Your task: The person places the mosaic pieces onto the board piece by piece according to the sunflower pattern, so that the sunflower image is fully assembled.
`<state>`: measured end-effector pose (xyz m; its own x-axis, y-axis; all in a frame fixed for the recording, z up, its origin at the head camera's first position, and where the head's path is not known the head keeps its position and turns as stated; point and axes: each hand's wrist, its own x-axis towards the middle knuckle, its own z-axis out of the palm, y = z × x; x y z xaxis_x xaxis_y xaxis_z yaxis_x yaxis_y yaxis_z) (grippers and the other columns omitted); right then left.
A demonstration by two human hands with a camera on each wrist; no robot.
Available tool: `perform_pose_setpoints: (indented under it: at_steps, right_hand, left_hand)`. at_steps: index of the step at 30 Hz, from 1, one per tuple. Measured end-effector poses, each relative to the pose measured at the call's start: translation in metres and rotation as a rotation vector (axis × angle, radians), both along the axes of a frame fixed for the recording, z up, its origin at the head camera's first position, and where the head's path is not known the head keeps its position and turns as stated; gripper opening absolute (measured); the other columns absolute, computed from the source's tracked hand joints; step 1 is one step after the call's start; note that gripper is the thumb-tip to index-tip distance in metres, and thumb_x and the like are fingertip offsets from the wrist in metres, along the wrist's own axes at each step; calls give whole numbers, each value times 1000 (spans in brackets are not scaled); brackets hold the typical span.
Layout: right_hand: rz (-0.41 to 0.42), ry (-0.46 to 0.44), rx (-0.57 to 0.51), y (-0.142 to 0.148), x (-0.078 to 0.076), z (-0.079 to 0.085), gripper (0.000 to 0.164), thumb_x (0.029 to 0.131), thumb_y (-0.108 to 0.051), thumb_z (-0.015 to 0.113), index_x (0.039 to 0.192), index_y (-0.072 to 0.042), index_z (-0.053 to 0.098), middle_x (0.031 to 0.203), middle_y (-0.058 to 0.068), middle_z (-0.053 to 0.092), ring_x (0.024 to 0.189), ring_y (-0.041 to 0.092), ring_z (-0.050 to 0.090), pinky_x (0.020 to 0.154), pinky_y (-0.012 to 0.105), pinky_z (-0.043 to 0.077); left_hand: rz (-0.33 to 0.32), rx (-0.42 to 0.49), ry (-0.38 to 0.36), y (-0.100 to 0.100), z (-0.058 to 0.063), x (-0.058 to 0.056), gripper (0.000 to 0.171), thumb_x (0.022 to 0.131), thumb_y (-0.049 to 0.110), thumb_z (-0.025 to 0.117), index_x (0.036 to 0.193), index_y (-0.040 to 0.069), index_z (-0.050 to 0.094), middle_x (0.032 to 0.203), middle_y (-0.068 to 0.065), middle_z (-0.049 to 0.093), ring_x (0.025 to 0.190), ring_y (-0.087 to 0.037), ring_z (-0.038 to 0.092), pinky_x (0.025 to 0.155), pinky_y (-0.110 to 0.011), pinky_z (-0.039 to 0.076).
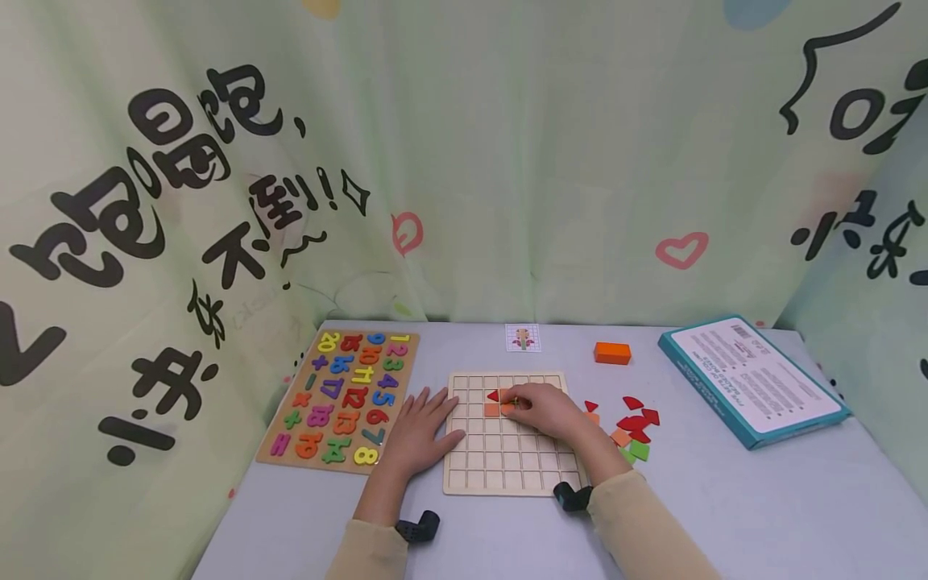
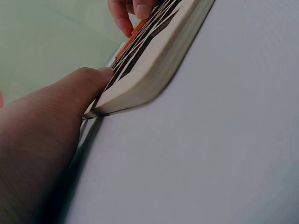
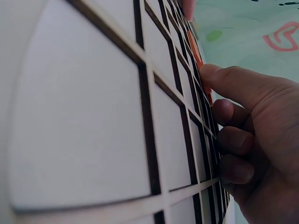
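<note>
A pale wooden grid board (image 1: 500, 475) lies on the table in front of me. My left hand (image 1: 420, 431) rests flat at its left edge with fingers spread, the thumb (image 2: 93, 79) lying on the board's rim. Over the upper middle cells my right hand (image 1: 547, 409) is curled, thumb and fingertips pinching an orange square tile (image 1: 507, 410) at the board surface. Its thumb touches the orange there in the right wrist view. Beside it sits another orange square (image 1: 491, 410), with a red piece (image 1: 494, 395) above. The fingers partly hide the neighbouring cells.
Loose red pieces (image 1: 633, 423) lie right of the board with orange and green squares (image 1: 640, 450). A number puzzle board (image 1: 264, 455) stands left. Behind are a small picture card (image 1: 523, 338) and an orange block (image 1: 612, 353); a teal-edged box (image 1: 754, 379) lies far right.
</note>
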<state>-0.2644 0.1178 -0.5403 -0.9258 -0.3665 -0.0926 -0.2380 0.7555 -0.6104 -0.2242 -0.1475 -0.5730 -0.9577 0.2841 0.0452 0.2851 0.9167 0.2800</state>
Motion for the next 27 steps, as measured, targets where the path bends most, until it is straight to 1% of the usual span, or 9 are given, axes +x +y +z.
perform_pose_setpoints:
  at_steps: [8, 15, 19, 23, 25, 27]
  right_hand:
    - [3, 24, 30, 0, 0, -1, 17, 91, -35, 71, 107, -32, 70, 73, -5, 53, 73, 13, 50, 66, 30, 38]
    - [-14, 15, 29, 0, 0, -2, 17, 90, -35, 71, 108, -33, 70, 74, -5, 53, 74, 13, 50, 66, 30, 37]
    - [-26, -5, 0, 1, 1, -2, 17, 91, -35, 71, 108, -34, 70, 76, -4, 55, 75, 14, 51, 66, 30, 39]
    - [-62, -47, -58, 4, 3, 1, 17, 91, -35, 70, 108, -37, 70, 83, -5, 59, 82, 14, 53, 69, 29, 43]
    - [-69, -53, -85, 8, 4, 4, 18, 92, -34, 69, 110, -35, 71, 88, -6, 61, 86, 15, 54, 72, 28, 45]
    - [-62, -42, -100, 14, 5, 9, 19, 94, -31, 67, 112, -31, 71, 92, -6, 62, 89, 16, 54, 74, 29, 46]
  left_hand:
    - [0, 2, 4, 0, -2, -1, 68, 92, 66, 49, 151, 32, 41, 161, 5, 33, 154, -27, 20, 125, -53, 13]
    - [-2, 1, 8, -1, -2, -1, 69, 92, 66, 49, 151, 31, 41, 161, 5, 33, 154, -27, 20, 125, -52, 14]
    - [-5, 1, 7, -1, -2, -1, 69, 92, 66, 49, 151, 31, 41, 161, 4, 34, 154, -27, 20, 125, -53, 14]
    - [-3, -3, 3, -1, -2, -1, 70, 92, 67, 48, 151, 32, 40, 162, 5, 33, 154, -26, 19, 125, -52, 13]
    - [-1, -2, 4, -1, -3, -2, 69, 92, 67, 48, 151, 32, 41, 162, 6, 33, 154, -26, 19, 125, -52, 13]
    - [0, -1, 3, 0, -3, -2, 69, 92, 67, 48, 151, 32, 41, 162, 5, 33, 154, -26, 19, 125, -52, 13]
